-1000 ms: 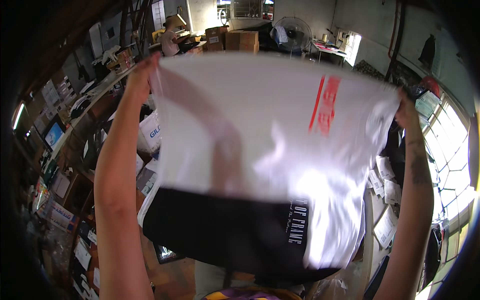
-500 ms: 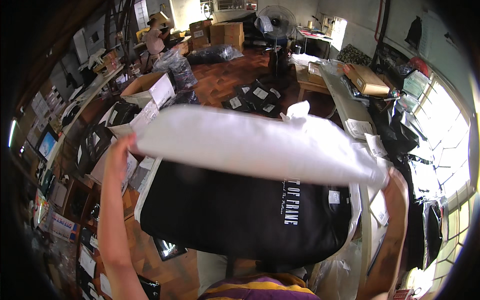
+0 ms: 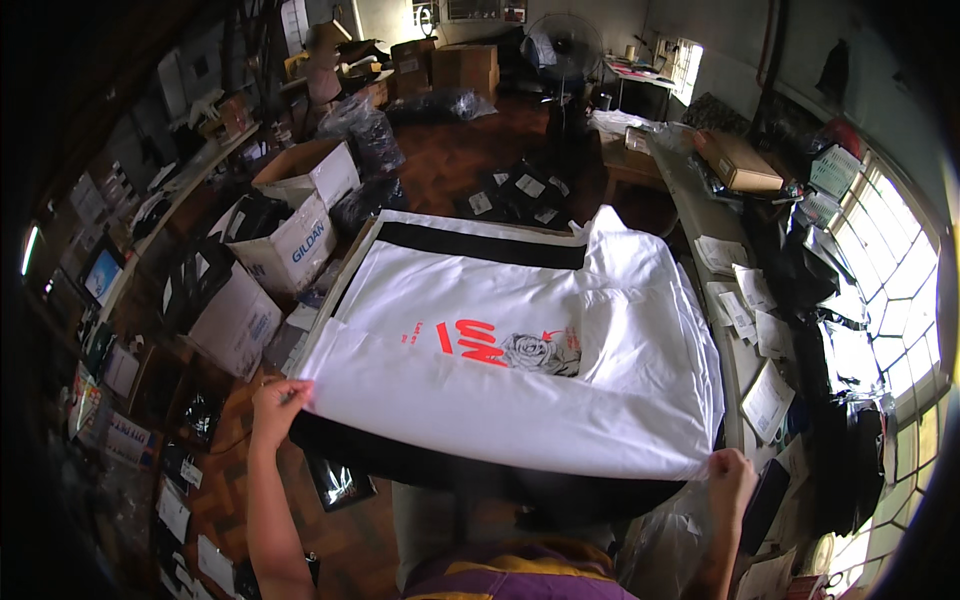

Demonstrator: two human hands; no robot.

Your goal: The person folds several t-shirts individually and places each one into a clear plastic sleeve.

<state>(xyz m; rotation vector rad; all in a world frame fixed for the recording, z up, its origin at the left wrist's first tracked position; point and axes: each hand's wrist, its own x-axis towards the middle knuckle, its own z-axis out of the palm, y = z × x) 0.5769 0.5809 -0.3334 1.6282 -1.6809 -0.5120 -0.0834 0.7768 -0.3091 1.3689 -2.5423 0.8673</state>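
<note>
A white T-shirt (image 3: 440, 405) with a red print and a grey rose lies spread in front of me, some of it folded over. My left hand (image 3: 278, 408) pinches its near left corner. At the near right corner my right hand (image 3: 733, 476) grips the same hem with closed fingers. Beneath it is a black garment (image 3: 470, 482), which shows as a dark strip along the near edge and again at the far edge. The white fabric bunches up on the right side, and the support under the garments is mostly hidden.
Open cardboard boxes (image 3: 287, 252) stand to the left. Along the right runs a long table (image 3: 690, 212) with papers (image 3: 765, 400) and a brown carton (image 3: 740, 160). Black packages (image 3: 520, 190) lie on the floor beyond. A person (image 3: 322, 75) is at the far left.
The white T-shirt, held up and blurred before, now lies down over the black garment. Both my hands have come lower and nearer, still holding its corners. The picture is darker.
</note>
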